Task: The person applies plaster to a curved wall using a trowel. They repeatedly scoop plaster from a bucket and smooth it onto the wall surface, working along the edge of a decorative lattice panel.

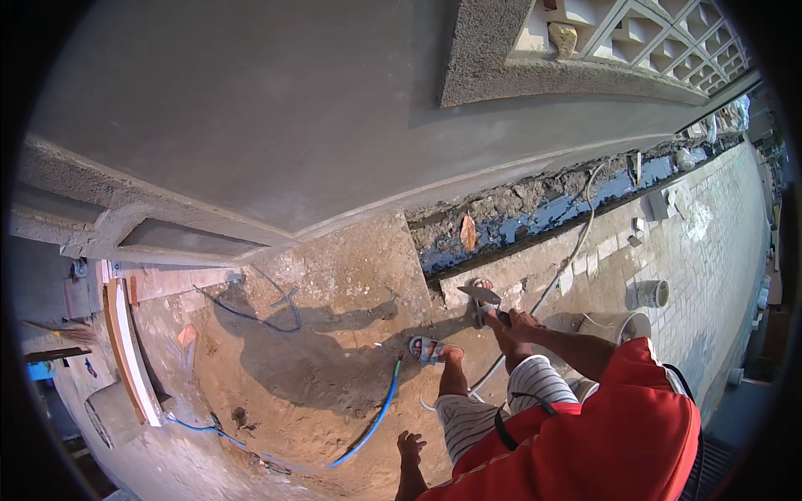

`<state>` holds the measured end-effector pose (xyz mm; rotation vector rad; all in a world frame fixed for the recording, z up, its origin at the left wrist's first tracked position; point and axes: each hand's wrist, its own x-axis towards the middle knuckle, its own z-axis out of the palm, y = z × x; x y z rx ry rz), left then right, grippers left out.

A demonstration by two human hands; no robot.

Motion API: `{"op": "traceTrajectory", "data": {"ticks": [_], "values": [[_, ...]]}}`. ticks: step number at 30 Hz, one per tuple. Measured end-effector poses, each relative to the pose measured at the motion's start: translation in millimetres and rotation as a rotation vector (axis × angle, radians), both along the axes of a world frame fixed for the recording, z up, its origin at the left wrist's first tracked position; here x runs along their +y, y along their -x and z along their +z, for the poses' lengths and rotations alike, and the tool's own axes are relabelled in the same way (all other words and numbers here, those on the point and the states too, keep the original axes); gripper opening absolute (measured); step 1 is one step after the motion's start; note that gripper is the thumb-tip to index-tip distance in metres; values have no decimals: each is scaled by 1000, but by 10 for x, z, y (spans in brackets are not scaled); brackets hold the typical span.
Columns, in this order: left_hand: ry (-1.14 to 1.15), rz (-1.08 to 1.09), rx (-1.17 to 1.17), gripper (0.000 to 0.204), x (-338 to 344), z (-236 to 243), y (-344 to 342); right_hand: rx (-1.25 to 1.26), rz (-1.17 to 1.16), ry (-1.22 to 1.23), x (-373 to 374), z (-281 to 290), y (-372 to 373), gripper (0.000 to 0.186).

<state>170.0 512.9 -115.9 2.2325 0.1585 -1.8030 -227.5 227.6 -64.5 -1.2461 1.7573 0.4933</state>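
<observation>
My right hand (521, 326) is closed round the handle of a pointed trowel (479, 294). Its metal blade reaches left over my right foot, which wears a sandal (484, 311). Lower in the head view, my left hand (410, 446) hangs beside my leg with its fingers apart and nothing in it. Nearest to that hand is a blue hose (370, 434) lying on the sandy ground. My left foot, also in a sandal (427, 350), stands on the dirt near the hose's green end.
A smooth grey plastered wall (276, 108) rises ahead, with a lattice block opening (652, 37) at upper right. Along its base runs a ditch of dark water (535, 221). A pale hose (576, 250) crosses the paving. Buckets (652, 293) stand right; long boards (129, 351) lean left.
</observation>
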Motion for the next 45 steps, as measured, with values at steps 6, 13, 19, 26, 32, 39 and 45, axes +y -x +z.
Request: {"op": "traceTrajectory", "data": {"ticks": [6, 13, 19, 26, 32, 39, 45], "values": [[112, -74, -82, 42, -372, 385, -533, -262, -584, 59, 470, 750, 398, 36], [398, -171, -99, 38, -1101, 822, -378, -243, -850, -42, 1570, 844, 1235, 32], [419, -496, -63, 28, -1119, 857, -59, -438, -1295, 71, 2874, 808, 1806, 19], [339, -645, -42, 31, -895, 947, 622, -860, -1785, 408, 3947, 1120, 2200, 18], [157, -987, 62, 35, -970, 816, 1129, -486, -1938, 439, 4288, 890, 2362, 15], [158, -1246, 32, 39, -1861, 807, 2165, -311, -2099, 381, 4880, 683, 2131, 18], [372, -1196, -84, 39, -3032, 1070, 3113, -417, -2570, 647, 5264, 971, 2200, 21]]}}
